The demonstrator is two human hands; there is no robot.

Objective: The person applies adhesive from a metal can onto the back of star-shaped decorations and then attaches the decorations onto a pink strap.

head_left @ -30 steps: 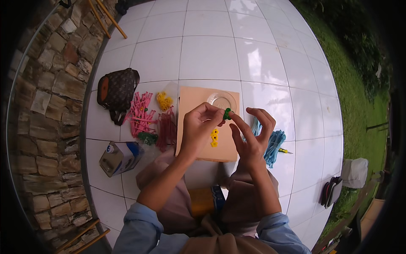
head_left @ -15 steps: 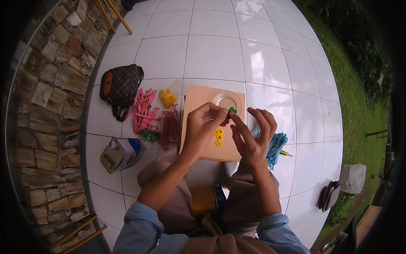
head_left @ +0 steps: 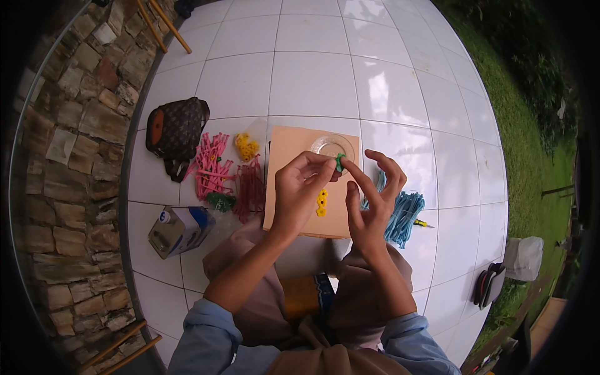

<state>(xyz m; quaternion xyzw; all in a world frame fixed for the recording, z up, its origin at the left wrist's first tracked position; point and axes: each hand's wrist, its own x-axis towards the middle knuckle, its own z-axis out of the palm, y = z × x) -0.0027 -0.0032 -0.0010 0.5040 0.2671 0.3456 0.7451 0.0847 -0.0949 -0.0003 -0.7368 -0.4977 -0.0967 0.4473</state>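
Working over the tan board [head_left: 287,144], apparently leaving pink strands [head_left: 211,165] unused left of it, blue strands [head_left: 406,219] right of it; pinching with the left hand [head_left: 300,185], loosely spreading the right hand [head_left: 373,215] above it; having yellow flowers [head_left: 322,203] already laid on it; holding the green piece [head_left: 339,163] in that pinch above the board, not set down

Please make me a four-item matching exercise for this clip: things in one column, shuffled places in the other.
Things:
1. green piece
2. clear round dish
3. light-blue bundle
4. metal can

Places:
A. on the far part of the tan board
B. on the tiles, left of the board, nearer the person than the dark bag
C. pinched in the left hand
D. right of the board

Pairs: 1-C, 2-A, 3-D, 4-B
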